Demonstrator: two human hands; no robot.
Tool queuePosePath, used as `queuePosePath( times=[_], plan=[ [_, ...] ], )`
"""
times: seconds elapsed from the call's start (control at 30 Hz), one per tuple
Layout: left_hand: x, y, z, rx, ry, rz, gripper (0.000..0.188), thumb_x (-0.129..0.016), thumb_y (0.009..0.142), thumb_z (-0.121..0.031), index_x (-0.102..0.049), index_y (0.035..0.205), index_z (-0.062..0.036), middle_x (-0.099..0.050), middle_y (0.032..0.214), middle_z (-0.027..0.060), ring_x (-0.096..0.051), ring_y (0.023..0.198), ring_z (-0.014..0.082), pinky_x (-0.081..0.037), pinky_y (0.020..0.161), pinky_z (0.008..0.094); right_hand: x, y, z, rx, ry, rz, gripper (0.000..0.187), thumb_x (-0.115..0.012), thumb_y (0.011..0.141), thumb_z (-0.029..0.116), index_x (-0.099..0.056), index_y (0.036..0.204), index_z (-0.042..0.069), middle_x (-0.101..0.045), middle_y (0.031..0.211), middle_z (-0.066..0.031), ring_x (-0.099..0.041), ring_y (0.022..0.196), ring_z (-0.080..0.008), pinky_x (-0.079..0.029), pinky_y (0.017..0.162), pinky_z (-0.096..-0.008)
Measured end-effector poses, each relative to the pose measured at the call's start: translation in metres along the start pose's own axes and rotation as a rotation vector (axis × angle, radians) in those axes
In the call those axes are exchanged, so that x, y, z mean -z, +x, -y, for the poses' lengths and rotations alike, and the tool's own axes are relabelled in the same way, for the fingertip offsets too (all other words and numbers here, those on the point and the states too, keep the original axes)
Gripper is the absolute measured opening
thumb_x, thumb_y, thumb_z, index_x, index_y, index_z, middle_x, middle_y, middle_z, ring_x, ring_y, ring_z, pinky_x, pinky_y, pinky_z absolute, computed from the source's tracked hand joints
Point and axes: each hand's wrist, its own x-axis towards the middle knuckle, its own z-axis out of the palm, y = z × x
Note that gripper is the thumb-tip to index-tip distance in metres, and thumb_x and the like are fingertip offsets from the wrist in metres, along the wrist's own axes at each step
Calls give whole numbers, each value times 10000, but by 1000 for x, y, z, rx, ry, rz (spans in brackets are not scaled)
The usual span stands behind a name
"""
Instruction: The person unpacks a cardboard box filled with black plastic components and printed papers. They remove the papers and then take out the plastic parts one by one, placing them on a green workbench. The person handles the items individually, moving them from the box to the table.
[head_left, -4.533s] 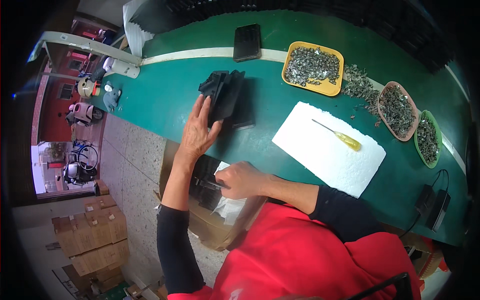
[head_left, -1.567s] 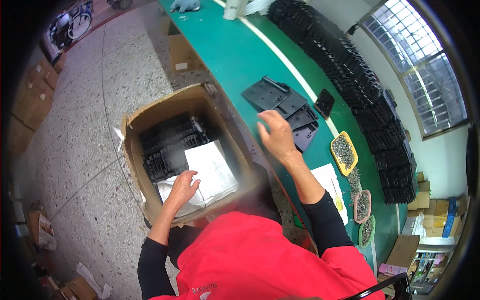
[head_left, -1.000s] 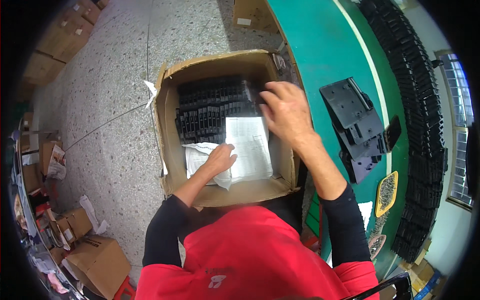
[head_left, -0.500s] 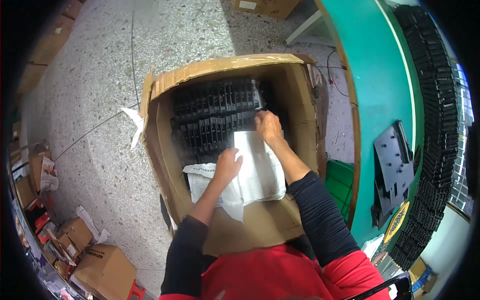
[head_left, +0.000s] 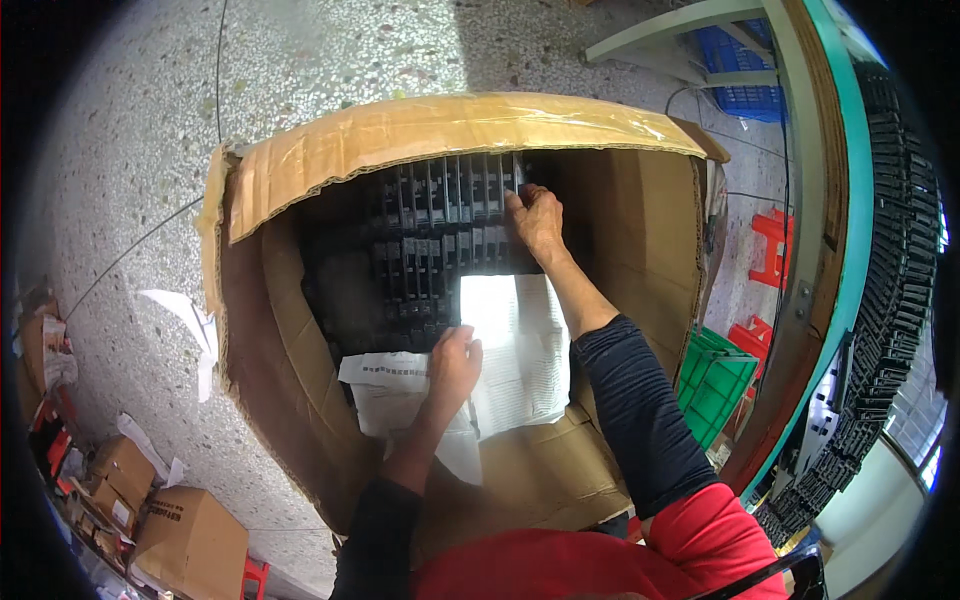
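Observation:
Inside a large open cardboard carton (head_left: 640, 230), black slotted plastic parts (head_left: 420, 265) stand in tight rows. White paper sheets (head_left: 520, 350) lie over the carton's near part, one with a torn flap toward the left. My left hand (head_left: 455, 365) is closed, its curled fingers at the left edge of the larger sheet. Farther in, my right hand (head_left: 538, 218) reaches the right end of the far row. Its thumb and fingers are bent together against the parts there; what lies between them is hidden.
A green-topped table (head_left: 850, 200) runs along the right, with many black parts stacked (head_left: 905, 260) on it. Beneath it are a green crate (head_left: 715, 385), a blue crate (head_left: 740, 75) and red stools (head_left: 770, 250). Smaller cartons (head_left: 190, 540) stand at lower left.
My right hand has moved from the paper's top corner to the far row's right end. My left hand stays at the paper. The view has come closer over the carton.

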Motion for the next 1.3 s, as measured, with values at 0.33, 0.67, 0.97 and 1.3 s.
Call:
queuePosePath(
  times=[0.33,0.67,0.97,1.3],
  plan=[
    [0,9,-4,-43,-56,-57,184,-591,817,-90,-601,981,-7,-639,902,192,-628,840,353,-501,740,423,1,-3,13,97,-253,-80,308,-538,870,238,-663,752,-18,-629,861,-216,-625,843,-368,-502,745,-455],
    [17,55,-55,-103,-137,-119,223,-593,818,-91,-610,1012,17,-649,907,188,-644,827,323,-506,729,397,-1,-3,-4,150,-222,-206,251,-564,882,220,-659,780,11,-623,850,-170,-614,758,-386,-488,674,-466],
    [10,103,-89,-133,-85,-103,264,-554,836,-156,-619,1040,-1,-641,992,218,-628,929,354,-489,820,404,9,-6,14,192,-316,-142,125,-590,768,127,-657,726,30,-628,823,-176,-639,776,-346,-519,659,-439],
    [5,140,-92,-213,-23,-63,442,-502,814,-67,-487,1239,55,-529,1224,253,-596,1016,356,-459,905,399,-4,0,5,160,-246,-136,220,-565,796,198,-655,700,21,-629,815,-200,-631,752,-379,-512,663,-461]
  ],
)
